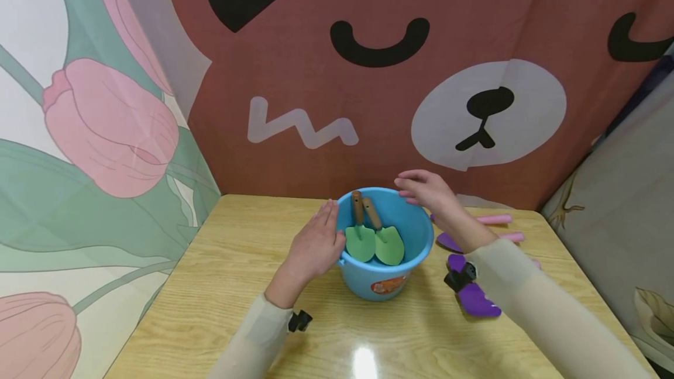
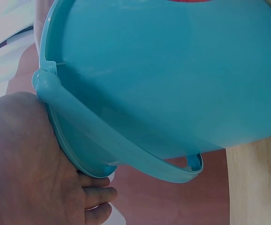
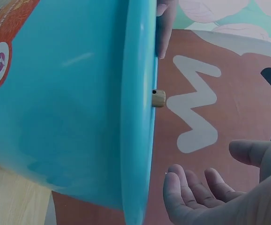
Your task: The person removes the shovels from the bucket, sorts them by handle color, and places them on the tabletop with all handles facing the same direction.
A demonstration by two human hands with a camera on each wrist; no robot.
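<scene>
A light blue bucket (image 1: pixel 387 276) stands upright on the table. Two toy trowels with green blades (image 1: pixel 360 244) and brown handles (image 1: pixel 371 213) lean inside it, blades toward the person. My left hand (image 1: pixel 315 243) lies along the bucket's left rim, its fingers straight. In the left wrist view the palm (image 2: pixel 27 159) meets the rim beside the bucket's handle (image 2: pixel 121 143), which hangs down the outer wall. Over the far right rim is my right hand (image 1: pixel 427 190). The right wrist view shows that hand (image 3: pixel 215 192) apart from the rim, fingers loosely bent, nothing between them.
Right of the bucket lie purple tools with pink handles (image 1: pixel 495 219), partly hidden by the right forearm. A purple piece (image 1: pixel 478 300) lies nearer the front, under the wrist camera (image 1: pixel 460 276) in this view. A bear-print cloth (image 1: pixel 295 75) hangs behind the wooden table (image 1: pixel 237 285).
</scene>
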